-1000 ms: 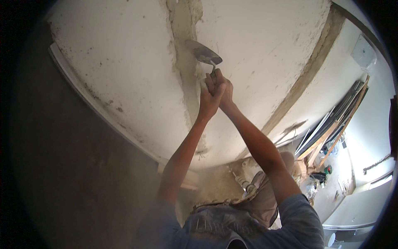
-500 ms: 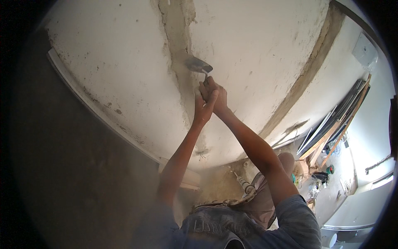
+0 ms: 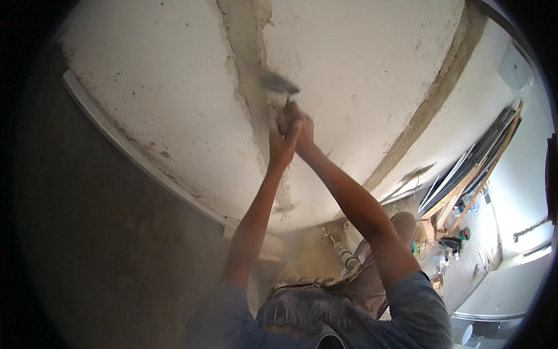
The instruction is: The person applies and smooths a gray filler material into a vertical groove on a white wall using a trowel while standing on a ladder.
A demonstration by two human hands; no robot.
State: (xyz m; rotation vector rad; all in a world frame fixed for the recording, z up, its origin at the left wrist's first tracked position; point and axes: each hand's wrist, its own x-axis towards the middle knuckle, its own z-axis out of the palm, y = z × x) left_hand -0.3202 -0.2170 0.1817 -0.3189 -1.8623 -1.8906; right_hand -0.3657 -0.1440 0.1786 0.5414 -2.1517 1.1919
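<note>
A trowel (image 3: pixel 280 84) with a dark blade and a thin metal neck is against the white wall (image 3: pixel 360 64), over a rough grey filled strip (image 3: pixel 249 52). My right hand (image 3: pixel 304 132) is closed around its handle. Pressed close beside it, my left hand (image 3: pixel 281 145) also closes on the handle, with its thumb toward the right hand. The handle itself is mostly hidden by the fingers. Slight blur softens the blade and fingertips.
Another grey strip (image 3: pixel 427 110) runs down the wall to the right. Long dark and wooden strips (image 3: pixel 479 157) lean at the right, near loose items on the floor. A pale ledge (image 3: pixel 110 128) borders the wall at left. A white ribbed tube (image 3: pixel 344 253) is near my leg.
Both hands and the trowel have shifted slightly up the wall and a little left. Both hands keep their hold on the handle.
</note>
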